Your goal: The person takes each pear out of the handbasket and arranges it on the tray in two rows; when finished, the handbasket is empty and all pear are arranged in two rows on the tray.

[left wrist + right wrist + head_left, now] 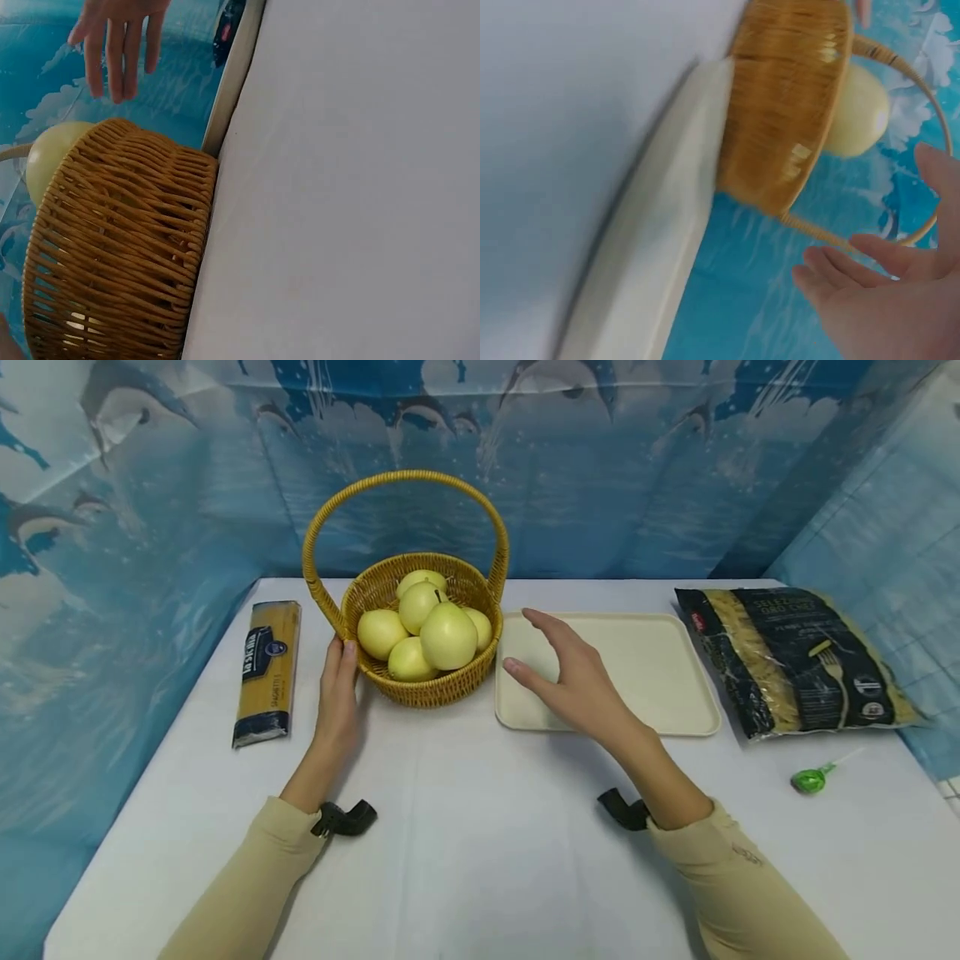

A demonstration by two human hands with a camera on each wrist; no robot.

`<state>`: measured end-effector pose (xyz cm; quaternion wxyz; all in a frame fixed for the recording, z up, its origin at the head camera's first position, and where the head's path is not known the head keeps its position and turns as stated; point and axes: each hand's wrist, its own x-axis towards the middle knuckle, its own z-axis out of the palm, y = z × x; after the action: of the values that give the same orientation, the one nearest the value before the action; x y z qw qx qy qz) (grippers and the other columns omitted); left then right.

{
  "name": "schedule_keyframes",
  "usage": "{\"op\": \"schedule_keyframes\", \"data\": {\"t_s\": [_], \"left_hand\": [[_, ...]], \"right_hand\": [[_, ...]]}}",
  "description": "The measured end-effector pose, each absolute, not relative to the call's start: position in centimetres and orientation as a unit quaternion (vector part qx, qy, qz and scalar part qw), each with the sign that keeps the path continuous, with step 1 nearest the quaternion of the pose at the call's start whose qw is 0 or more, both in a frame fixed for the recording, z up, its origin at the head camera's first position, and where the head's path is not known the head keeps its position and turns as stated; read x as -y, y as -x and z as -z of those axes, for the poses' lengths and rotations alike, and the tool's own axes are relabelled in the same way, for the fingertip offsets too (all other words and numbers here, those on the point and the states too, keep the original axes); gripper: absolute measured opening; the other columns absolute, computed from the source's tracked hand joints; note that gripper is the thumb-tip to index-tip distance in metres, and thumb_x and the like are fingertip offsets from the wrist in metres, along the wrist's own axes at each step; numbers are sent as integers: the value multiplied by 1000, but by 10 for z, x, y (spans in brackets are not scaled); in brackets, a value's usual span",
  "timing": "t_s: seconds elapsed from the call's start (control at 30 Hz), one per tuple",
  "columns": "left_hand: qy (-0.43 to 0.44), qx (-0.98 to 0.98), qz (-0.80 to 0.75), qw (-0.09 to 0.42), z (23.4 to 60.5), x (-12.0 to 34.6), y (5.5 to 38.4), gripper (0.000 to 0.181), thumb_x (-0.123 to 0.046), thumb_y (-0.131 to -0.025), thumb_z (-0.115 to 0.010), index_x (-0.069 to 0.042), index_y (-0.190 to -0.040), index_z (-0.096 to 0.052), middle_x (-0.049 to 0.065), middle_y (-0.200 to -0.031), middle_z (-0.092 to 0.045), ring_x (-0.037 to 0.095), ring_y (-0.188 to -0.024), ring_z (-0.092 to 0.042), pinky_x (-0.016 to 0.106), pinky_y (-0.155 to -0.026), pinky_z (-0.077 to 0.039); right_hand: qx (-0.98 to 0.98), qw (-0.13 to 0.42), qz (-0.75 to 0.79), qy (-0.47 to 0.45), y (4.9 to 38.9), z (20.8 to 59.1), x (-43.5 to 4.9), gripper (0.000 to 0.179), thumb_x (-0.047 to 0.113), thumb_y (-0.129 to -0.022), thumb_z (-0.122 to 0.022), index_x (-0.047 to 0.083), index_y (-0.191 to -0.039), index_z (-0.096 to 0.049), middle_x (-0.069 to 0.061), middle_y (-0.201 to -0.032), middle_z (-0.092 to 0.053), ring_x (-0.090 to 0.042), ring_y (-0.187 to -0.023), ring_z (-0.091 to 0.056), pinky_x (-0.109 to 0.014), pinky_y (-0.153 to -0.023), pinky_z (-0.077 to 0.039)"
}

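Observation:
A woven wicker basket (427, 695) with a tall hooped handle holds several yellow-green pears (447, 637). Against its left side rests my left hand (337, 697), fingers extended along the weave near the foot of the handle. My right hand (581, 685) hovers above the left part of a cream tray (645, 672), thumb and fingers spread apart with nothing between them. It faces the basket from the right. In the right wrist view, the same hand (889, 292) shows its palm and spread fingers beside the basket handle.
Left of the basket lies a spaghetti packet (268, 672). A large black and gold pasta bag (798, 664) lies right of the tray, with a green-wrapped lollipop (810, 780) in front of it. A blue dolphin-print curtain (615, 502) hangs behind the white table (465, 843).

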<state>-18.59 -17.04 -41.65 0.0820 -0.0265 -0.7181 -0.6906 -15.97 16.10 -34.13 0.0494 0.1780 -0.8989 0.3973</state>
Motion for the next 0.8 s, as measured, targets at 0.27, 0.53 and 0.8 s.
{"op": "schedule_keyframes", "data": {"t_s": [0.27, 0.53, 0.8], "left_hand": [[26, 661, 745, 81, 424, 168, 199, 67, -35, -110, -45, -26, -170, -18, -3, -175, -23, 12, -161, -18, 41, -135, -10], [45, 683, 724, 88, 428, 166, 200, 67, -35, -109, -45, -27, -170, -19, -3, -174, -24, 11, -161, -20, 39, -134, -14], [39, 688, 718, 96, 427, 168, 199, 67, -37, -110, -46, -26, -170, -18, -3, -175, -24, 12, -161, -20, 37, -134, -13]], "right_hand": [[857, 30, -482, -181, 180, 330, -96, 78, 41, -98, -76, 15, -162, -41, -7, -162, -47, -25, -149, -47, -42, -120, -46], [856, 68, -485, -162, 185, 342, -74, 81, 28, -89, -87, 11, -157, -46, -8, -153, -57, -27, -134, -59, -47, -108, -55], [854, 131, -475, -168, 189, 349, -69, 82, 26, -82, -91, 12, -153, -51, -7, -146, -63, -28, -125, -64, -49, -101, -56]]}}
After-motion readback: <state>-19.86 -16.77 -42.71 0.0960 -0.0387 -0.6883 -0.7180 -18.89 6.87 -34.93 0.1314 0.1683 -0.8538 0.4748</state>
